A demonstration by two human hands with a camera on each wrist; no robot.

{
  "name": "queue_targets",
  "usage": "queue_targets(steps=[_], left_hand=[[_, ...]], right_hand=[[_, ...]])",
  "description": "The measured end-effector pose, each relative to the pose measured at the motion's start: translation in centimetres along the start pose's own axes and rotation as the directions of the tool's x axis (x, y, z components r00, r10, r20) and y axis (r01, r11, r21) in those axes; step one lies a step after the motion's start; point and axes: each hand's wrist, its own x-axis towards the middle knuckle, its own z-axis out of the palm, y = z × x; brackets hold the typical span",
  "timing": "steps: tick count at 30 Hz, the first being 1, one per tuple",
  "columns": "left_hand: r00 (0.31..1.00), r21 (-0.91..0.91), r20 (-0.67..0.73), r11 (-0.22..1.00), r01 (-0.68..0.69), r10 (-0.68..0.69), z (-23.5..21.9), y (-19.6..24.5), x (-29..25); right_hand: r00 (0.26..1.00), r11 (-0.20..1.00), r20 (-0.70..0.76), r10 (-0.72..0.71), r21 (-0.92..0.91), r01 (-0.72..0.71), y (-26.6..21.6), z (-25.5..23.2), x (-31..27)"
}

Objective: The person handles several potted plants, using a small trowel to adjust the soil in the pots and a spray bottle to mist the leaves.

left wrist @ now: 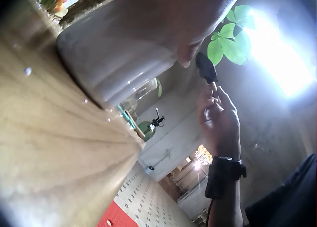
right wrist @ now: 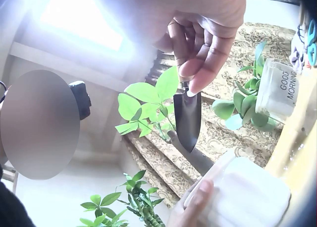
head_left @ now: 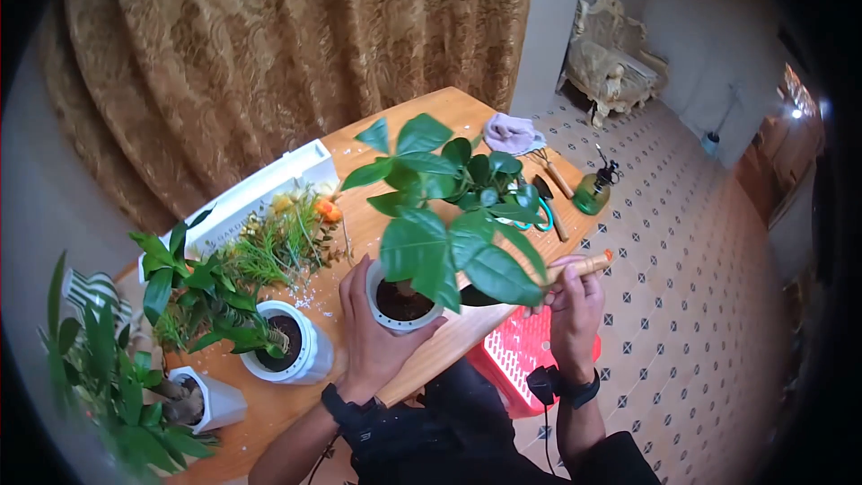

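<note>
My left hand (head_left: 377, 346) grips the side of a white pot (head_left: 400, 325) holding dark soil and a broad-leaved plant (head_left: 416, 247); in the left wrist view the pot (left wrist: 119, 48) stands on the wood. My right hand (head_left: 576, 310) holds a small trowel by its wooden handle (head_left: 584, 267), the dark blade partly under leaves, beside the pot. The right wrist view shows the right hand (right wrist: 208, 43) pinching near the base of the blade (right wrist: 188, 120), which points down, and the left hand's fingers (right wrist: 199, 202) on the pot (right wrist: 247, 190).
Other potted plants, one in a white pot (head_left: 314, 350), stand left on the wooden table (head_left: 377, 139). Behind are a white planter box (head_left: 260, 189) and flowers (head_left: 328, 209). A cloth (head_left: 512, 133), a hand fork (head_left: 557, 175) and a green sprayer (head_left: 591, 196) lie right. A red basket (head_left: 516, 350) is below.
</note>
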Motion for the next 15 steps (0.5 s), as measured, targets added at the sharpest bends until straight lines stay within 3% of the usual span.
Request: queue_targets(steps=[5,8,13,15], left_hand=[[0.996,-0.036,0.083,0.999,-0.041,0.044,-1.3,0.1,-0.1],[0.993,-0.037,0.073,0.995,-0.09,0.093,-1.8,-0.6,0.0],[0.984,-0.249,0.177,0.967,0.057,-0.013,-1.6,-1.4,0.7],[0.987,-0.211,0.158,0.977,0.009,0.025,-1.9,-1.2,1.2]], right_hand=[[0.996,0.989,0.011,-0.083,-0.121,0.084,-0.4,0.5,-1.7],[0.998,0.989,0.049,-0.05,-0.135,0.056,-0.1,1.5,-2.2],[0.994,0.991,0.097,-0.049,-0.122,0.061,-0.3,3.0,-1.6],[0.991,0.985,0.119,-0.057,-0.154,0.076,0.1,3.1,-1.1]])
